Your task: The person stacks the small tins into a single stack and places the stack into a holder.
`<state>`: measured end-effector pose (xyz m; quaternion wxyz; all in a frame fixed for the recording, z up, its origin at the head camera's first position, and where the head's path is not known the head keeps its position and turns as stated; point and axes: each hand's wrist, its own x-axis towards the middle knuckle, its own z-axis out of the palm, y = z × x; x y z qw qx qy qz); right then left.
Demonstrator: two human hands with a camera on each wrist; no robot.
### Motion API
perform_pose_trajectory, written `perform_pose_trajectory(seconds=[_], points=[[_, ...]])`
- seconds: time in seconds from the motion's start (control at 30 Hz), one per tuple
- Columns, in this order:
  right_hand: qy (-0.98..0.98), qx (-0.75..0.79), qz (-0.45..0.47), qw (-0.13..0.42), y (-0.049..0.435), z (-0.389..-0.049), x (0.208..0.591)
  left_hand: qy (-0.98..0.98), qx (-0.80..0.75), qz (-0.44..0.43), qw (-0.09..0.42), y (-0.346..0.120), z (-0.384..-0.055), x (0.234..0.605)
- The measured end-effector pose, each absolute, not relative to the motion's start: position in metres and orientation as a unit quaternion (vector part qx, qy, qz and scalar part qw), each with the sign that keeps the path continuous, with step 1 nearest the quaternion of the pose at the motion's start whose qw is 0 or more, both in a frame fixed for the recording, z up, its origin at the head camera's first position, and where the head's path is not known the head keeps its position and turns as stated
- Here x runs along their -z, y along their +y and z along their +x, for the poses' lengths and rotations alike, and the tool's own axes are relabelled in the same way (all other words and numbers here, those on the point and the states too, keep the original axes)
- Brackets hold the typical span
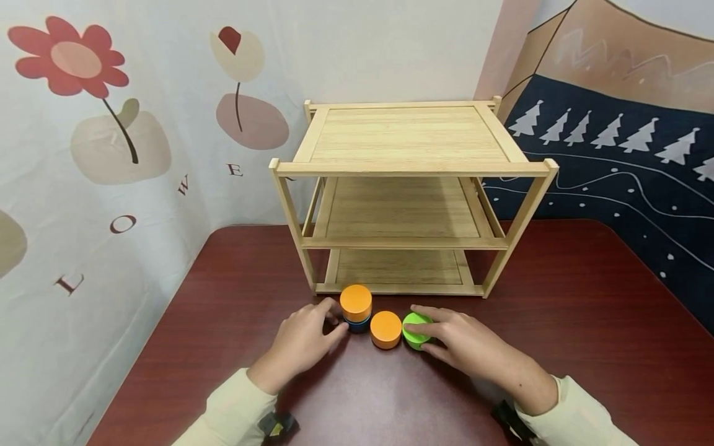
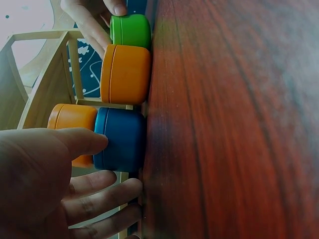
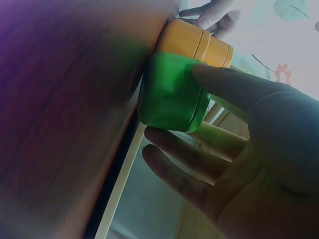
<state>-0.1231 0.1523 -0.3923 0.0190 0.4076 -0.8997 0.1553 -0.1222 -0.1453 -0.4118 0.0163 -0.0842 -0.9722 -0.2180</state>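
- Head view: by the left hand (image 1: 304,337), with its fingers loosely bent and the thumb spread from them, the left side of a two-jar stack is met; an orange jar (image 1: 356,300) is set on top of a blue jar (image 1: 359,326), both just to the right of that hand.
- Head view: the green jar (image 1: 415,341) is held by the right hand (image 1: 465,337), with one finger laid across its lid and the thumb placed at its near side.
- Head view: a second orange jar (image 1: 385,328) is placed between the two hands, just left of the green jar.
- Head view: a wooden rack (image 1: 404,243) with three shelves is stood beyond both hands on the dark red surface (image 1: 223,297), and printed cloth (image 1: 184,118) is hung behind it.
- Left wrist view: the blue jar is touched by the left thumb, while the other fingers are spread below it in this view; the second orange jar and the green jar are seen past the stack, toward the right hand.
- Right wrist view: the lid edge of the green jar is pressed by the right thumb, and fingers are seen on its other side; orange jars and part of the left hand are seen beyond it.
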Motion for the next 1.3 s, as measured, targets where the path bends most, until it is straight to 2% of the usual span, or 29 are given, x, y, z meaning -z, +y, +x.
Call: perform_pose_trajectory(seconds=[0.57, 1.3], points=[[-0.903, -0.145, 0.404, 0.019, 0.1527, -0.1220, 0.3898, -0.973, 0.214, -0.085, 0.018, -0.1450, -0.1214, 0.4107], [-0.901, -0.127, 0.411, 0.054, 0.1554, -0.1214, 0.3872, -0.973, 0.215, -0.084, 0.022, -0.1451, -0.1211, 0.4126]])
